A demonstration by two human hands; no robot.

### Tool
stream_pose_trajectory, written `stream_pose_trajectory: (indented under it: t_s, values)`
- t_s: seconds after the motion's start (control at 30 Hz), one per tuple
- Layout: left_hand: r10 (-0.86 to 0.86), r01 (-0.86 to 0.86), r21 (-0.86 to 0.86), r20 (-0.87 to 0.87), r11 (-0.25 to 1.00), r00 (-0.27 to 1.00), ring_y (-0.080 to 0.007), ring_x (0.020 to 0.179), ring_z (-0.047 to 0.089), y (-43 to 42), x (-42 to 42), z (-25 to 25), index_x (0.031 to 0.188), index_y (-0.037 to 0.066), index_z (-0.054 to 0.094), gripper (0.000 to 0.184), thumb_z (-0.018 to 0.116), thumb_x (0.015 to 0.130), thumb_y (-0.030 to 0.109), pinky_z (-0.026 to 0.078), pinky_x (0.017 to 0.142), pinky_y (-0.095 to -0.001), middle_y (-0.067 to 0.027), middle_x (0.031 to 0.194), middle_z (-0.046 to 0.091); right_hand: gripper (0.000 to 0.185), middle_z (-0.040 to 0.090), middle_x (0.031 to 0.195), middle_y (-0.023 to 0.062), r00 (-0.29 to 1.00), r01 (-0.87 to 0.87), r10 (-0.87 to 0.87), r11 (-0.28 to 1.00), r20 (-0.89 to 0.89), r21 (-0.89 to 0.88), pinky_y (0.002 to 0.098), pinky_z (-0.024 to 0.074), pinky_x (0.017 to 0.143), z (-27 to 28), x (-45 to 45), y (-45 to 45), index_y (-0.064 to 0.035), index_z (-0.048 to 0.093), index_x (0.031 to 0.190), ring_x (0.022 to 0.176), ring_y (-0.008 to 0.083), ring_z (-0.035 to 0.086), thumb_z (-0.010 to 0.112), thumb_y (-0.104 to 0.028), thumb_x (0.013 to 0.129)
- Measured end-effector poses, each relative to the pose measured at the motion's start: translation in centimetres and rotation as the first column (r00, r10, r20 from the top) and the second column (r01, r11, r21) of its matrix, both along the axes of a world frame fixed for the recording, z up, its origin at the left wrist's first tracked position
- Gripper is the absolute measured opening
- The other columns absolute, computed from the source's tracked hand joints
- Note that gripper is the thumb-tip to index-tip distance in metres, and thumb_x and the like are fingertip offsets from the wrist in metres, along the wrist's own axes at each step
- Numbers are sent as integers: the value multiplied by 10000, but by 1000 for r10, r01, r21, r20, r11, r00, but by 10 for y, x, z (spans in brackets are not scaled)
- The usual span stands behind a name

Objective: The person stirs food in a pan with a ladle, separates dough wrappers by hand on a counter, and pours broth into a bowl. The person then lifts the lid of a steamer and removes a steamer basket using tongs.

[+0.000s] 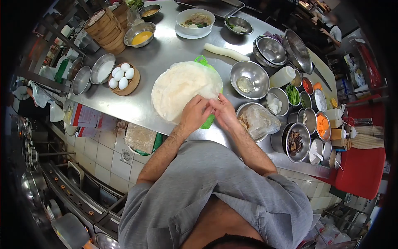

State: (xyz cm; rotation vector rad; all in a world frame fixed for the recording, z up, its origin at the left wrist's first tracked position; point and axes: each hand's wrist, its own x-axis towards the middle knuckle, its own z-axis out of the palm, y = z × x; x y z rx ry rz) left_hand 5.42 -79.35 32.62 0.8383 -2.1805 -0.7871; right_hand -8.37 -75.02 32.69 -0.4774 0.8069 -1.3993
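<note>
A large stack of thin, round, pale wrappers (180, 85) lies on the steel table, over a bright green plastic bag (202, 59) that shows at its edge. At the stack's lower right rim, my left hand (195, 113) has its fingers curled down and pinched on the edge of a wrapper. Close beside it, my right hand (225, 112) pinches the same edge, its fingertips almost touching the left ones. The edge between my fingertips is partly hidden. A translucent lifted corner shows just above them.
Right of my hands stand a steel bowl (249, 80), a bowl holding a plastic bag (260, 120) and several ingredient tins. A long white roll (226, 52) lies behind. Eggs in a bamboo steamer (132, 83) are at left, a noodle bowl (195, 31) at the back.
</note>
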Motion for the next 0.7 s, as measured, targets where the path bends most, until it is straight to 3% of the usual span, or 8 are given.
stream_pose_trajectory:
  t_s: [0.07, 0.13, 0.23, 0.3, 0.37, 0.47, 0.53, 0.7]
  values:
    - [-3, 3, 11, -18, 1000, 1000, -217, 759, 560, 2, 0, 1, 861, 2, 558, 125, 618, 799, 93, 466, 654, -303, -95, 847, 523, 460, 571, 1075, 99, 1000, 11, -11, 1000, -26, 2, 296, 468, 822, 3, 2, 3, -13, 347, 1284, 943, 166, 571, 534, -42, 865]
    - [20, 29, 412, -116, 910, 993, -290, 751, 568, 0, 0, 2, 885, 8, 578, 137, 597, 803, 116, 458, 664, -353, -118, 818, 560, 480, 573, 1061, 94, 998, 18, -18, 1000, -54, 0, 303, 469, 816, 3, 2, 3, -12, 328, 1297, 925, 163, 570, 536, -39, 864]
    - [47, 3, 491, -90, 871, 995, -300, 714, 583, 2, 1, -1, 881, -7, 558, 126, 564, 829, 107, 458, 634, -360, -154, 775, 579, 499, 587, 1029, 87, 993, 59, -52, 996, -104, 68, 300, 476, 786, -7, -1, 3, -10, 348, 1294, 896, 153, 577, 562, -28, 844]
    - [51, -26, 441, -44, 897, 998, -244, 679, 578, 2, 0, -1, 881, -14, 547, 116, 552, 843, 95, 460, 622, -334, -134, 743, 585, 451, 601, 851, 57, 942, 127, -80, 984, -325, 126, 231, 473, 615, -14, -2, 2, 10, 436, 1234, 741, 113, 574, 591, -13, 811]
    - [57, -52, 390, 0, 920, 998, -187, 644, 572, 1, -1, -2, 881, -21, 535, 107, 541, 856, 83, 462, 610, -308, -113, 711, 591, 406, 588, 786, 42, 901, 157, -100, 982, -423, 102, 225, 452, 564, -18, -1, 3, 16, 476, 1183, 669, 99, 552, 606, -22, 801]
    - [102, -107, 267, 33, 958, 994, -238, 667, 585, -3, 0, -4, 875, -18, 527, 108, 539, 855, 87, 460, 618, -335, -141, 742, 591, 328, 568, 690, 23, 827, 192, -125, 979, -549, 67, 219, 423, 496, -19, 1, 5, 24, 533, 1094, 571, 84, 523, 622, -32, 783]
    - [127, -120, 255, -11, 959, 992, -374, 758, 559, -6, 1, -2, 847, -5, 490, 95, 526, 847, 83, 442, 659, -419, -188, 788, 571, 295, 561, 659, 18, 803, 204, -134, 977, -581, 56, 218, 414, 480, -19, 1, 4, 26, 550, 1055, 546, 84, 517, 622, -32, 775]
    - [155, -141, 251, -34, 958, 987, -365, 785, 556, -4, 2, -4, 866, -5, 494, 100, 534, 839, 83, 443, 679, -420, -181, 818, 568, 183, 568, 648, 17, 770, 304, -194, 949, -608, 82, 216, 408, 483, -18, 4, 3, 33, 592, 935, 556, 73, 512, 601, -42, 769]
